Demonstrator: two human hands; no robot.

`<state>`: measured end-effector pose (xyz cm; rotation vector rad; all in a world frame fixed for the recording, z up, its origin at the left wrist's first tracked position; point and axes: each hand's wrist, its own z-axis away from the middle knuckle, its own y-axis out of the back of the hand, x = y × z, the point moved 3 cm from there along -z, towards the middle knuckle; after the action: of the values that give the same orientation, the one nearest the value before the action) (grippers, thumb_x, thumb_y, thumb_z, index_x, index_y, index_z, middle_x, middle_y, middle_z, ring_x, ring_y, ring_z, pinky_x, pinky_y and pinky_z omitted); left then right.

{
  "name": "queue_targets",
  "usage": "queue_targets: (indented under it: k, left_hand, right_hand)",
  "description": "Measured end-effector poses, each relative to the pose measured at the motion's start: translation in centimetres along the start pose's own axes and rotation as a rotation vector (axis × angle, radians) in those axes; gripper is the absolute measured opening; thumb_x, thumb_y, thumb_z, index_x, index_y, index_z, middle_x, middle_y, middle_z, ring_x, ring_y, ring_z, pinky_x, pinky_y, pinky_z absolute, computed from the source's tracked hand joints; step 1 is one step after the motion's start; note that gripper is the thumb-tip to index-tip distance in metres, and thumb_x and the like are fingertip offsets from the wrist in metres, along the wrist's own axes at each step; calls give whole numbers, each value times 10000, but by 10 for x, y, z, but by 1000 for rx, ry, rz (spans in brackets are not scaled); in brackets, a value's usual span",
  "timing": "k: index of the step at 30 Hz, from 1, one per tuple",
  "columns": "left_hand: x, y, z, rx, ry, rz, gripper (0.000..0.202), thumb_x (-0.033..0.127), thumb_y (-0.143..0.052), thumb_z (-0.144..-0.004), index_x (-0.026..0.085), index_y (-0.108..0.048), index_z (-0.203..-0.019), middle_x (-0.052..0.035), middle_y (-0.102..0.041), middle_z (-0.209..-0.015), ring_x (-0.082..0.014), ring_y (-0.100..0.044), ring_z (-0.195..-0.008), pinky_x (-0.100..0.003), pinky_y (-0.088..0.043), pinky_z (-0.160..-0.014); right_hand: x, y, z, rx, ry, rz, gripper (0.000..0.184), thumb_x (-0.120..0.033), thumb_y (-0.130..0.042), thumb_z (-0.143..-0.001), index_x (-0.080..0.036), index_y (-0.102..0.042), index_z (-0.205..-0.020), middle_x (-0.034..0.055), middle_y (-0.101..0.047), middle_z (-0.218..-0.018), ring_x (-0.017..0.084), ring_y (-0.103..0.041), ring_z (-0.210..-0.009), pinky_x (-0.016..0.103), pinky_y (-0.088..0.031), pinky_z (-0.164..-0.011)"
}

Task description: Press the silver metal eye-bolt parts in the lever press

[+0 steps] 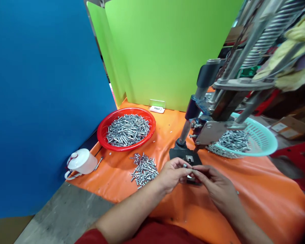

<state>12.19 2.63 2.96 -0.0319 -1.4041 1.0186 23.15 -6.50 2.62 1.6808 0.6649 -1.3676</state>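
Observation:
In front of the press base, my left hand (173,175) is closed in a pinch, and the end of a small metal sleeve (185,165) shows between its fingers. My right hand (217,185) is also closed, its thumb and fingertips meeting those of the left; what they pinch is hidden. Just behind both hands stands a bench press (205,132) with a dark base (175,154), partly covered by the fingers. A loose pile of metal sleeves (144,169) lies on the orange cloth to the left of my left hand.
A red basin (101,135) full of metal sleeves sits at the back left. Behind the press, a light-green basket (265,139) holds metal parts. A white lidded mug (82,161) stands at the orange-covered table's (205,217) left edge. Blue and green partitions (162,51) rise behind.

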Motion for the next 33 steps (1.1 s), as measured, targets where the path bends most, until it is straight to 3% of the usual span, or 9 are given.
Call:
queue_targets:
  k: [7,12,15,18,23,26,33]
  left_hand:
    - [-3,3,-5,46,-37,-77,391,369,-801,-527,132,-548,-706,42,-535,-541,-30,-384,-411,-198,-257,-440]
    - [-9,3,-9,59,-22,-163,363,378,-744,-596,149,-526,-776,67,-476,-535,-41,-361,-423,-199,-253,-448]
    - [-7,12,-13,132,-142,-366,252,303,-656,-693,156,-519,-846,77,-426,-569,-51,-351,-480,-194,-272,-488]
    - [-5,21,-20,174,-248,-735,236,197,-614,-711,169,-539,-933,80,-383,-580,-69,-361,-530,-194,-295,-527]
    - [-1,23,-31,137,-271,-1158,367,263,-604,-749,206,-543,-1106,37,-528,-666,-120,-489,-603,-222,-353,-563]
    - [1,20,-35,138,-295,-1315,347,277,-571,-783,217,-552,-1125,-16,-630,-790,-166,-572,-710,-254,-408,-632]
    - [1,20,-42,160,-317,-1385,285,271,-518,-827,238,-591,-1100,-47,-687,-933,-196,-624,-862,-279,-457,-752]
  right_hand:
    - [4,12,-6,-72,199,291,271,-435,-579,-809,-197,-676,-895,41,-655,-841,138,-624,-769,215,-513,-709]
    - [12,9,-9,-92,161,372,228,-387,-535,-833,-186,-632,-882,27,-648,-804,124,-607,-718,210,-485,-650]
    - [18,9,-16,-3,168,364,218,-375,-539,-829,-167,-599,-856,22,-617,-729,109,-562,-633,205,-446,-573]
    - [23,10,-26,84,257,338,203,-352,-545,-831,-160,-594,-878,29,-603,-750,98,-537,-624,202,-426,-552]
    - [26,10,-38,80,386,461,155,-298,-527,-848,-168,-596,-899,41,-575,-777,102,-525,-658,223,-431,-591]
    - [27,11,-42,45,434,486,151,-290,-514,-863,-174,-600,-908,53,-580,-809,123,-548,-741,244,-450,-657]
    - [34,15,-49,-59,441,408,180,-307,-507,-877,-193,-624,-953,52,-576,-836,125,-544,-765,246,-455,-679]
